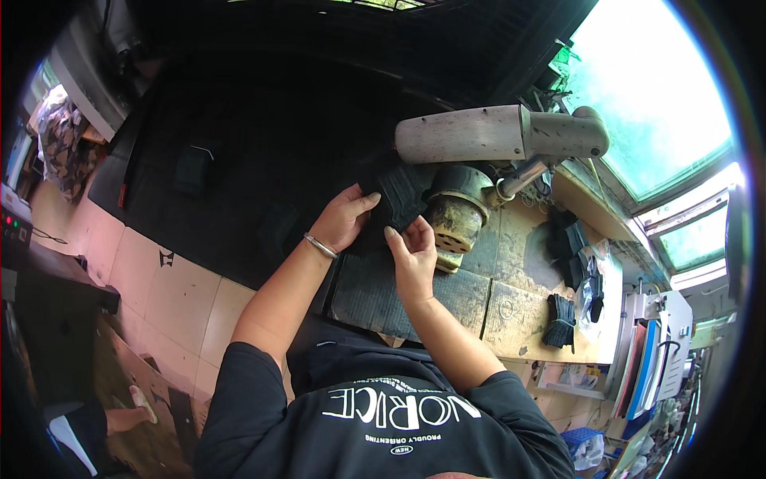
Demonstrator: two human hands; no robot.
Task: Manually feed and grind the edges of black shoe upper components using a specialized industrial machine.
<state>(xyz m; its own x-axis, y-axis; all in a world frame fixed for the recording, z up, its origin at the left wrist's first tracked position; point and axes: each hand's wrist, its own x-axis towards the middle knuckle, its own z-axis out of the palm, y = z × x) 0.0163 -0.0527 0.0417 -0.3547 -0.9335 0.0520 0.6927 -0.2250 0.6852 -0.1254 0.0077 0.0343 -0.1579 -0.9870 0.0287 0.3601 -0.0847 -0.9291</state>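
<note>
We saw the left hand (343, 219) and right hand (412, 254) pinching a flat black ribbed rubber piece (396, 195) at twelve o'clock, touching the round grimy metal machine head (456, 215).

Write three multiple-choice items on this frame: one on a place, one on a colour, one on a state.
1. Where is the black piece held?
A. In front of the worn metal machine
B. On the tiled floor
C. Beside the books

2. What colour is the bracelet on the left wrist?
A. Red
B. Silver
C. Green

3. How do the hands meet the piece?
A. Both off it
B. Only the right grips it
C. Left hand and right hand both grip it

Key: 1 A, it sits against the machine; 2 B, the band gleams metallic; 3 C, fingers of both close on it.
</note>
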